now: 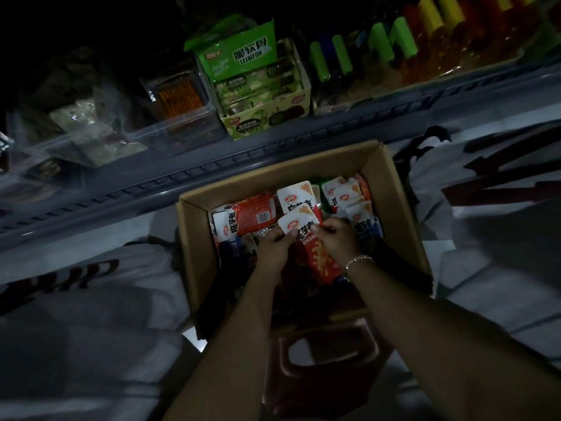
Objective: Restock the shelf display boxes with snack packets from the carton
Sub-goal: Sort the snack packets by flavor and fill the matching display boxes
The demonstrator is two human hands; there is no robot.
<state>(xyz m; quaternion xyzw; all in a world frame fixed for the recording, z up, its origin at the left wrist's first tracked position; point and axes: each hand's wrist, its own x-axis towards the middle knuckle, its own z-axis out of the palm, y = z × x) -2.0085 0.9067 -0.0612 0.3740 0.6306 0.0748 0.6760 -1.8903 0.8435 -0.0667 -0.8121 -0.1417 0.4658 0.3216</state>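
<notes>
Both hands reach down into the open carton (391, 189), which sits on the floor just in front of the shelf. The left hand (273, 246) and the right hand (340, 238) together pinch one snack packet (299, 227), a glossy red pouch with a white top corner: the left hand's grip is closed on its left edge and the right hand's grip is clenched on its right edge, thumbs on top. A beaded bracelet (358, 262) circles the right wrist.

The carton is plain brown cardboard, flaps up, filled with a loose heap of shiny red-and-white packets (255, 212), with a few blue ones at the left and right sides. Its near end rests against a dark red plastic stool (321, 357) with an oval hand hole.

On the far side, the grey metal shelf (273, 147) carries a green printed display box (267, 117) holding green packets, with a larger green bag (243, 50) standing in it. Left of it is a clear plastic bin (182, 117) of orange sticks. To the right stand rows of green, yellow and red tubes (425, 34). The room is dim, and the floor is pale tile.
</notes>
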